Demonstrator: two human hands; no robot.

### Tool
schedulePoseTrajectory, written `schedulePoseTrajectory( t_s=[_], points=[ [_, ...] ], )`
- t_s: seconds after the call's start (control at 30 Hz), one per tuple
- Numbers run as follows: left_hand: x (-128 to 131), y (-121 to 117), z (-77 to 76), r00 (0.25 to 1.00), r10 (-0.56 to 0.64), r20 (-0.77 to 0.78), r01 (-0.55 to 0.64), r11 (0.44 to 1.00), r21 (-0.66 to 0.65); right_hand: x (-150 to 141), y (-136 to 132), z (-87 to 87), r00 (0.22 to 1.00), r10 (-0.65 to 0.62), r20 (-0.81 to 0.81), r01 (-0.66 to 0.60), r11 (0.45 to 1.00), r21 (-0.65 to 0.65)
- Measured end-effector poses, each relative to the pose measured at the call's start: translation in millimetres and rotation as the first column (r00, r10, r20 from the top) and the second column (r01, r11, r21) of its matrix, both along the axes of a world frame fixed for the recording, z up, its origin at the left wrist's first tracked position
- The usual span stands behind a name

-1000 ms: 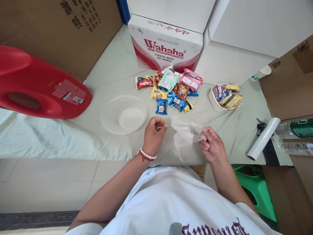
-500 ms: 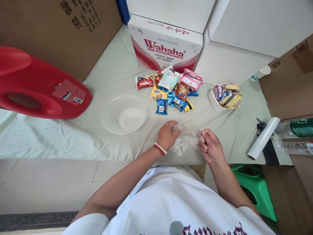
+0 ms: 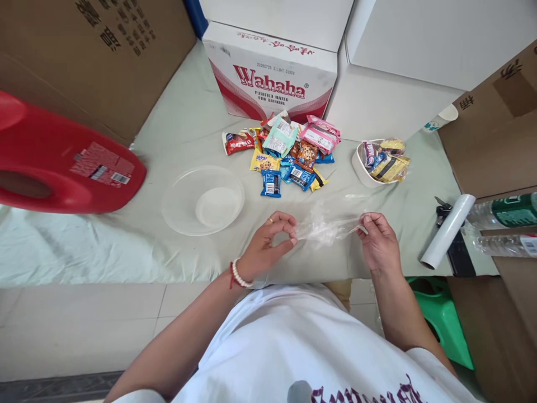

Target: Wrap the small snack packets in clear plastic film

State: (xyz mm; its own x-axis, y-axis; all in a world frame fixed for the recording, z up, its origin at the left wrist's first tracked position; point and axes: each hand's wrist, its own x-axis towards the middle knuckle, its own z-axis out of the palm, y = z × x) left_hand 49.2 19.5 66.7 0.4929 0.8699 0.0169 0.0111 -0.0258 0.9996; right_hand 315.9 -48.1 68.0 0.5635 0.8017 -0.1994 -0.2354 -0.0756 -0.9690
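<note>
A clear plastic bag (image 3: 325, 226) is stretched between my two hands above the front of the table. My left hand (image 3: 271, 240) pinches its left end between thumb and fingers. At the other end, my right hand (image 3: 380, 240) grips the bag with closed fingers. Left of my left hand stands a clear round plastic bowl (image 3: 180, 196). Beyond the bag lies a pile of small wrapped snacks (image 3: 283, 143) in red, blue, pink, yellow and green packets. A white container (image 3: 364, 174) to the right holds several more wrapped snacks (image 3: 388, 162).
A white and red water carton (image 3: 272, 78) stands behind the pile. A large red jug (image 3: 84, 162) is at the left. On the right lie a white roll (image 3: 448, 232), keys (image 3: 442, 210), a dark flat object (image 3: 461, 257) and plastic bottles (image 3: 507, 243). A green stool (image 3: 451, 330) is below.
My left hand has moved left and now pinches the bag's end. My right hand has shifted slightly right, and the crumpled bag is pulled out longer between them. The view has shifted slightly.
</note>
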Motion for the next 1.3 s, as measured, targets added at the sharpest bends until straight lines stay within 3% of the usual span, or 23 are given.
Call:
schedulePoseTrajectory(
  t_s=[0.07, 0.17, 0.3, 0.43, 0.5, 0.6, 0.67, 0.77, 0.9, 1.0, 1.1, 1.3],
  points=[
    [-7, -4, 10.6, 0.990, -0.022, 0.139, 0.035, 0.995, -0.095, 0, 3, 3.0, 0.997, 0.008, -0.079, -0.007, 1.000, 0.015],
    [-8, -8, 16.7, 0.942, 0.093, 0.321, -0.006, 0.965, -0.263, -6, 9, 7.0, 0.983, 0.014, -0.185, -0.013, 1.000, 0.006],
    [-13, -12, 24.9, 0.894, 0.219, 0.392, -0.007, 0.880, -0.476, -3, 13, 15.9, 0.970, 0.023, -0.240, -0.041, 0.997, -0.068],
    [-36, -7, 38.8, 0.928, 0.039, 0.370, 0.206, 0.773, -0.600, 22, 13, 34.3, 0.915, 0.235, -0.328, -0.299, 0.941, -0.159],
    [-42, -2, 38.2, 0.914, 0.000, 0.405, 0.272, 0.742, -0.613, 31, 15, 41.2, 0.877, 0.302, -0.374, -0.380, 0.912, -0.153],
    [-34, 2, 21.1, 0.837, 0.211, 0.504, 0.199, 0.741, -0.641, 33, 23, 38.5, 0.828, 0.317, -0.463, -0.396, 0.914, -0.084],
    [-18, -2, 2.7, 0.762, 0.349, 0.546, 0.190, 0.686, -0.703, 26, 28, 27.1, 0.781, 0.309, -0.543, -0.379, 0.925, -0.019],
    [10, -18, -23.3, 0.710, 0.381, 0.591, 0.286, 0.612, -0.738, 11, 33, 2.2, 0.697, 0.285, -0.658, -0.337, 0.940, 0.050],
    [29, -32, -41.7, 0.645, 0.327, 0.691, 0.372, 0.656, -0.657, -3, 32, -24.8, 0.576, 0.258, -0.775, -0.283, 0.953, 0.107],
    [36, -23, -47.4, 0.678, 0.281, 0.679, 0.372, 0.665, -0.647, -13, 29, -33.4, 0.489, 0.271, -0.829, -0.282, 0.949, 0.144],
    [47, -5, -49.6, 0.773, 0.294, 0.562, 0.312, 0.595, -0.741, -25, 26, -35.5, 0.455, 0.227, -0.861, -0.269, 0.957, 0.111],
    [72, 14, -40.3, 0.931, 0.126, 0.343, 0.238, 0.504, -0.830, -43, 17, -31.2, 0.503, 0.191, -0.843, -0.333, 0.943, 0.014]
  ],
)
